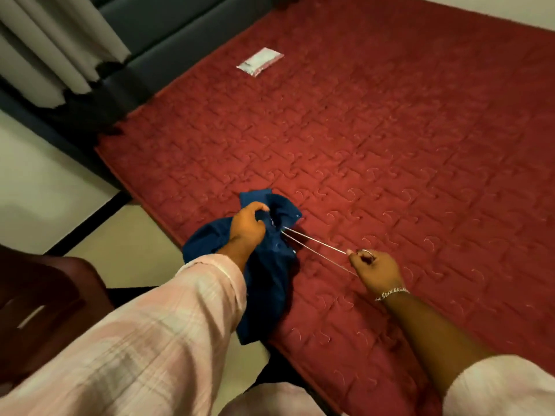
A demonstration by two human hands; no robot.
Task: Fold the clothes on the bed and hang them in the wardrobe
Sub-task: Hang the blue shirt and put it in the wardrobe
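One bed [390, 145], covered in a red quilted spread, fills the frame from 12 to 5 o'clock; its far and right edges are cut off. One dark blue garment [270, 265] lies crumpled at the bed's near edge, at about 6 o'clock of centre, partly hanging over the side; its shape is hard to make out. One thin wire hanger [315, 246] runs from the garment's collar toward 4 o'clock; only two of its wires show, the rest hidden inside the cloth and inside the fist. Two hands are in view, well apart. The left hand [247, 226], in a pale pink checked sleeve [150, 325], has its fingers curled into the garment near the collar. The right hand [375, 270], with one bracelet [392, 293] at the wrist, is closed round the hanger's outer end. One small clear packet [260, 61] lies on the bed at 12 o'clock, its contents unreadable. At 10 o'clock hang pale curtains [54, 46], cut off above. At 8 o'clock stands one dark red chair [45, 310], only partly seen.
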